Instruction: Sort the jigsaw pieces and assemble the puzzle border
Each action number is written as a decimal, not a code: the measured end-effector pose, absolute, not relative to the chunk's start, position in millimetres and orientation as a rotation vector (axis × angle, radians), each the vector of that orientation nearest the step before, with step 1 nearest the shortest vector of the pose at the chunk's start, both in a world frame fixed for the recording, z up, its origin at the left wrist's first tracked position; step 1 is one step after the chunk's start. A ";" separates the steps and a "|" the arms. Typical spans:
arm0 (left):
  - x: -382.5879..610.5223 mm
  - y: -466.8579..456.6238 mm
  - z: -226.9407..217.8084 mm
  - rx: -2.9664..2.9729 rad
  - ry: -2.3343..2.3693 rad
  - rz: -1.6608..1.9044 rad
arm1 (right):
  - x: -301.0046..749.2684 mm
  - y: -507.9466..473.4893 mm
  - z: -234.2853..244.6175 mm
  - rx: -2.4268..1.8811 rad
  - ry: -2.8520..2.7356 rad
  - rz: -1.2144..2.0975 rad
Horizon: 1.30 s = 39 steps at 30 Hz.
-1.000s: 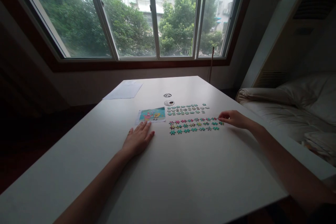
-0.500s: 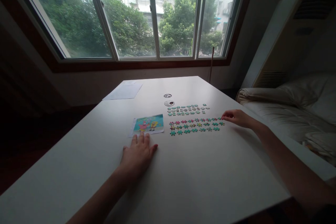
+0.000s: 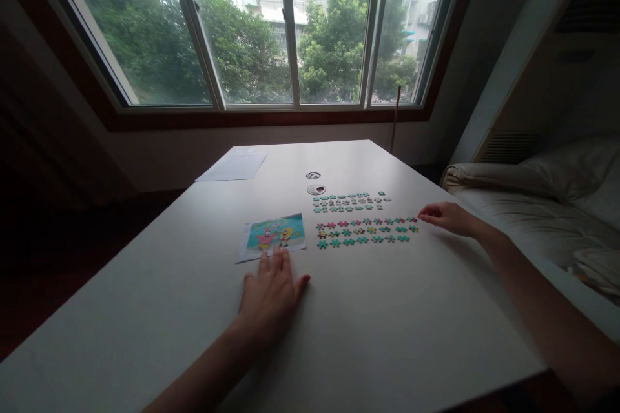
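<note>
**Hands at the puzzle**

I see my left hand (image 3: 271, 293) lying flat and open on the table (image 3: 387, 322), its fingertips at the near edge of the picture (image 3: 274, 234). My right hand (image 3: 448, 217) sits at the right end of the pieces (image 3: 365, 233) with its fingers curled. I cannot tell whether it pinches one. The pieces lie in rows just right of the picture. A sheet (image 3: 235, 164) lies at the far edge.

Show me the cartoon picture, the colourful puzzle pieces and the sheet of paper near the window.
cartoon picture (image 3: 276, 233): head view, middle of its printed image.
puzzle pieces (image 3: 363, 230): head view, a piece mid-way along the nearer rows.
sheet of paper (image 3: 235, 166): head view, centre of the sheet.
</note>
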State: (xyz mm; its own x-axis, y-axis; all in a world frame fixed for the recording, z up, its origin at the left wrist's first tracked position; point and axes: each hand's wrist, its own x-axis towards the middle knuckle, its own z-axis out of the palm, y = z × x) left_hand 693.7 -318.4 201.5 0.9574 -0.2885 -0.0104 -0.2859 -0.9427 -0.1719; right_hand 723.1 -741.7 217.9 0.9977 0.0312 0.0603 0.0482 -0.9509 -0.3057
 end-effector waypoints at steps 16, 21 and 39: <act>687.1 -321.7 207.3 -2.918 0.491 -0.009 | 740.2 -711.9 214.6 -2.771 -0.111 -0.196; 686.6 -321.8 207.3 -2.942 0.479 0.004 | 771.1 -692.0 217.2 -2.852 -0.182 -0.222; 690.7 -318.4 208.4 -2.970 0.488 0.020 | 809.2 -686.9 198.4 -2.822 -0.093 -0.103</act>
